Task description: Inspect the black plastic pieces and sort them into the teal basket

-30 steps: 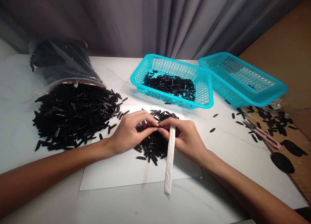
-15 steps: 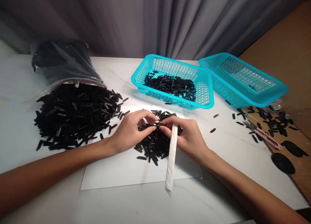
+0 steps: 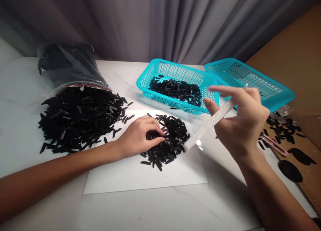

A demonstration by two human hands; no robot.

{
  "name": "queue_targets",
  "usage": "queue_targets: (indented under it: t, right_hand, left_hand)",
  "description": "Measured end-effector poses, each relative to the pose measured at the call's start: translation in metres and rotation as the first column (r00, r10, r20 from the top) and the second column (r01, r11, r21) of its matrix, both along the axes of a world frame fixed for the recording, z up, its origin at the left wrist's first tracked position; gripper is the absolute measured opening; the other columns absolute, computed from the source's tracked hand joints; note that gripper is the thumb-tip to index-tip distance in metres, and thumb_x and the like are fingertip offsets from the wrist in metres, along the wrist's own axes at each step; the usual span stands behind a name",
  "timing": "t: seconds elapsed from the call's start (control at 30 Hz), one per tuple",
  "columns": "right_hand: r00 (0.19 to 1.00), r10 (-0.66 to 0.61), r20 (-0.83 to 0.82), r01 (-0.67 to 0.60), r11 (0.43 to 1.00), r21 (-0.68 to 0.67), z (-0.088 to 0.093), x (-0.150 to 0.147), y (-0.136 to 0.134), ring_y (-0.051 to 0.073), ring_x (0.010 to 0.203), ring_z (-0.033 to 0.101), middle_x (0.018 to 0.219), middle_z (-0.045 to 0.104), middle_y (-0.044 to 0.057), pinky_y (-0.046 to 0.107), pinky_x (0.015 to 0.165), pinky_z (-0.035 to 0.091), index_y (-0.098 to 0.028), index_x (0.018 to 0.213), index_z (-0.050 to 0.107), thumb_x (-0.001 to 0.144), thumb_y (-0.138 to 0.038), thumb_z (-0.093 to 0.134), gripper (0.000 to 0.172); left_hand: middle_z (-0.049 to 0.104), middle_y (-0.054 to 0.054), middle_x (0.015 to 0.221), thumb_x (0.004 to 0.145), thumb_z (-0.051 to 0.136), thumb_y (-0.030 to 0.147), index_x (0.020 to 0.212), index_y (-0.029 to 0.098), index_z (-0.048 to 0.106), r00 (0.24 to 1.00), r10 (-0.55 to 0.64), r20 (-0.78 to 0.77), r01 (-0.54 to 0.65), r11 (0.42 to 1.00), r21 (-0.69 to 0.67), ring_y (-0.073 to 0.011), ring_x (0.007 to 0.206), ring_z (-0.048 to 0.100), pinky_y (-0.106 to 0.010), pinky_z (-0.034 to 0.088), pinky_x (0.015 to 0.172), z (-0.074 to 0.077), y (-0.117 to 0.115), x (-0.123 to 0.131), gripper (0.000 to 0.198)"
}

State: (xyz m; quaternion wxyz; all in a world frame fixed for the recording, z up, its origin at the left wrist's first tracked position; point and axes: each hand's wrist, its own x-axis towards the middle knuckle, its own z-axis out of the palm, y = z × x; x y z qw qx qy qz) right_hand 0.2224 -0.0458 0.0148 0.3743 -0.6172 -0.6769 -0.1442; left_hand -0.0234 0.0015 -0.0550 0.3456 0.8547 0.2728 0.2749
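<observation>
Over a pile of small black strips point(image 3: 173, 150) on a sheet of white paper point(image 3: 120, 181), my left hand point(image 3: 140, 134) has its fingers curved, thumb and fingertips nearly meeting. Whether a strip is between them I cannot tell. My right hand point(image 3: 243, 120) is raised to the right of the pile, before the blue baskets. It holds a long, flat white stick point(image 3: 215, 119), seemingly wrapped in paper, which slants down to the left. The right thumb and index finger are apart, with nothing visible between them. Motion blurs this hand and the stick.
Behind the pile stands a blue basket point(image 3: 155, 94) with black strips point(image 3: 175, 90) inside; a second blue basket point(image 3: 281, 97) is beside it. A plastic bag point(image 3: 72, 64) spills a larger black heap point(image 3: 80, 120) at left. Pink-handled scissors point(image 3: 274, 145) and black oval pieces point(image 3: 290, 170) lie right.
My right hand has moved up and right, away from my left hand, and its thumb and index finger have spread. The white stick has swung with it. The left hand stays over the pile.
</observation>
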Motion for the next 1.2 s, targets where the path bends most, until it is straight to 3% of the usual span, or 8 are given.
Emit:
queue_targets:
  t: [0.07, 0.13, 0.2, 0.3, 0.67, 0.77, 0.93, 1.2]
  right_hand:
    - [0.979, 0.199, -0.041, -0.203, 0.971, -0.13, -0.009, -0.007, -0.005, 0.022, 0.072, 0.061, 0.078, 0.072, 0.007, 0.036, 0.07, 0.047, -0.023, 0.093, 0.073, 0.092, -0.033, 0.069, 0.011]
    - [0.915, 0.401, -0.052, -0.395, 0.859, -0.326, -0.021, -0.017, -0.008, 0.017, 0.061, 0.059, 0.072, 0.07, 0.005, 0.031, 0.06, 0.043, -0.022, 0.088, 0.073, 0.093, -0.03, 0.067, 0.011]
    - [0.867, 0.497, -0.001, -0.438, 0.764, -0.474, -0.033, -0.025, -0.009, 0.017, 0.06, 0.059, 0.07, 0.07, 0.005, 0.03, 0.055, 0.04, -0.019, 0.092, 0.075, 0.093, -0.027, 0.065, 0.013]
    - [0.845, 0.535, 0.022, -0.432, 0.706, -0.562, -0.045, -0.032, -0.008, 0.018, 0.061, 0.059, 0.07, 0.069, 0.006, 0.029, 0.054, 0.037, -0.017, 0.095, 0.077, 0.091, -0.02, 0.063, 0.015]
    - [0.863, 0.487, -0.132, -0.5, 0.791, -0.352, -0.04, -0.036, -0.013, 0.012, 0.054, 0.053, 0.066, 0.064, 0.003, 0.024, 0.053, 0.04, -0.013, 0.09, 0.073, 0.091, -0.017, 0.064, 0.01]
    - [0.868, 0.485, -0.107, -0.495, 0.824, -0.274, -0.039, -0.038, -0.015, 0.012, 0.054, 0.053, 0.065, 0.064, 0.002, 0.023, 0.054, 0.041, -0.013, 0.088, 0.072, 0.089, -0.014, 0.066, 0.006]
    - [0.868, 0.492, -0.072, -0.496, 0.847, -0.193, -0.039, -0.04, -0.016, 0.012, 0.053, 0.052, 0.062, 0.063, 0.002, 0.025, 0.054, 0.04, -0.011, 0.086, 0.072, 0.089, -0.013, 0.068, 0.006]
    - [0.819, 0.49, -0.299, -0.569, 0.76, -0.314, -0.031, -0.036, -0.016, 0.011, 0.057, 0.057, 0.067, 0.066, 0.001, 0.022, 0.055, 0.042, -0.012, 0.091, 0.074, 0.088, -0.02, 0.073, 0.009]
  left_hand:
    - [0.071, -0.003, 0.089, 0.083, 0.076, 0.02, 0.086, 0.021, 0.075, 1.0, -0.008, -0.014, 0.008, 1.0, 0.003, -0.0193, 0.089, 0.063, -0.036, 0.051, 0.084, 0.0, 0.0, 0.0, 0.004]
    - [0.07, -0.002, 0.089, 0.083, 0.075, 0.019, 0.087, 0.021, 0.075, 1.0, -0.014, -0.02, 0.014, 1.0, 0.003, -0.0192, 0.089, 0.062, -0.036, 0.05, 0.084, 0.001, 0.0, -0.001, 0.005]
    - [0.07, -0.002, 0.09, 0.083, 0.074, 0.018, 0.087, 0.021, 0.074, 1.0, -0.015, -0.022, 0.015, 1.0, 0.0, -0.0192, 0.089, 0.061, -0.035, 0.05, 0.083, 0.001, -0.001, -0.001, 0.005]
    - [0.069, -0.002, 0.09, 0.083, 0.074, 0.018, 0.088, 0.021, 0.074, 1.0, -0.013, -0.027, 0.013, 1.0, -0.01, -0.0191, 0.089, 0.061, -0.034, 0.049, 0.082, 0.001, -0.001, -0.002, 0.005]
    - [0.073, -0.001, 0.089, 0.086, 0.073, 0.017, 0.09, 0.018, 0.074, 0.993, 0.049, 0.108, -0.047, 0.999, -0.014, -0.015, 0.086, 0.063, -0.029, 0.05, 0.081, 0.003, -0.002, -0.001, 0.004]
    - [0.075, -0.002, 0.091, 0.085, 0.076, 0.022, 0.094, 0.017, 0.074, 0.984, 0.048, 0.171, -0.048, 0.999, -0.007, -0.0147, 0.087, 0.064, -0.028, 0.051, 0.081, 0.005, -0.002, -0.002, 0.011]
    - [0.074, -0.003, 0.087, 0.087, 0.072, 0.016, 0.09, 0.015, 0.073, 0.97, 0.027, 0.24, -0.035, 0.999, 0.028, -0.0126, 0.083, 0.064, -0.026, 0.051, 0.077, 0.005, -0.001, -0.002, 0.003]
    - [0.073, -0.003, 0.086, 0.088, 0.068, 0.009, 0.096, 0.015, 0.073, 0.957, -0.005, 0.289, -0.015, 0.998, 0.067, -0.0113, 0.082, 0.064, -0.024, 0.051, 0.074, 0.007, -0.002, -0.004, 0.012]
